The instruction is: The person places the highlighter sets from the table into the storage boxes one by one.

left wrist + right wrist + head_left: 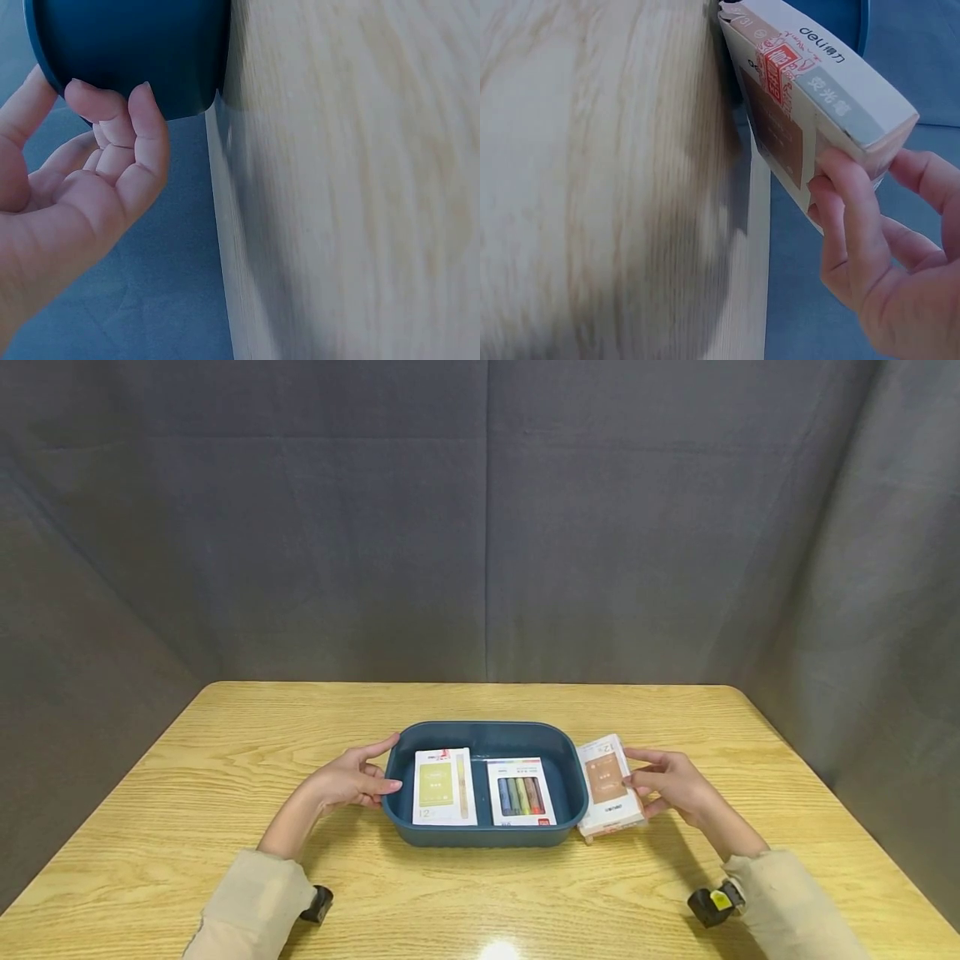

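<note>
A dark blue rectangular plastic bin point(480, 837) has my left hand point(352, 777) gripping its left end. In the left wrist view, curled fingers of the left hand point(97, 172) touch the bin's outer wall point(142, 52). My right hand point(671, 785) pinches a white and brown highlighter box point(604, 781) by its right edge, tilted beside the bin's right end. The right wrist view shows the right hand point(892, 262) holding that highlighter box point(810, 105), marked "deli". Inside the bin lie a white and green box point(437, 787) and a box of coloured markers point(520, 793).
The bin stands on a light wood-grain table point(480, 893). Grey curtains point(480, 527) hang behind and along both sides. Each wrist carries a small black camera, such as the right one point(708, 906).
</note>
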Available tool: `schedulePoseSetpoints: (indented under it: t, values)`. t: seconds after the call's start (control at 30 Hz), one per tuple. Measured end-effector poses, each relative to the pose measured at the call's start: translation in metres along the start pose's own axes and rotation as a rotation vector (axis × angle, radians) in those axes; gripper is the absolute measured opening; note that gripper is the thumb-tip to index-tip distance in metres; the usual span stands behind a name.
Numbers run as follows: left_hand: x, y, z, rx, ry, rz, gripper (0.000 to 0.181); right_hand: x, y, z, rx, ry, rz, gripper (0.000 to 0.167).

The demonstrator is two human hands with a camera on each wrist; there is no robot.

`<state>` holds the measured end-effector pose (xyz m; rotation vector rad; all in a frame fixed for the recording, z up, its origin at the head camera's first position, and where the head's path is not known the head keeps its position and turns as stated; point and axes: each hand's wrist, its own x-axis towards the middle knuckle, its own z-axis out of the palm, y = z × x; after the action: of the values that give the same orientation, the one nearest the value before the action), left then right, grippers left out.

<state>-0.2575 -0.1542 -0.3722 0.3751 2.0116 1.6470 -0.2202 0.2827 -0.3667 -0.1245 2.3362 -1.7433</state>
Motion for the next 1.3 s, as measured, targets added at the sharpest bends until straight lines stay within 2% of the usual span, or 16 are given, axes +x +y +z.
schedulePoseSetpoints:
  t: [0.37,0.77,1.3]
  values:
    - [0.000,0.000,0.001,-0.005,0.006,-0.010,0.082,-0.003,-0.001,-0.005,0.038,0.061,-0.011,0.057]
    - [0.001,-0.001,0.001,-0.006,0.013,-0.012,0.081,-0.005,-0.006,-0.009,0.018,0.139,0.000,0.056]
    - [0.002,-0.002,0.001,-0.012,0.011,-0.011,0.082,-0.009,-0.012,-0.013,0.035,0.164,-0.022,0.054]
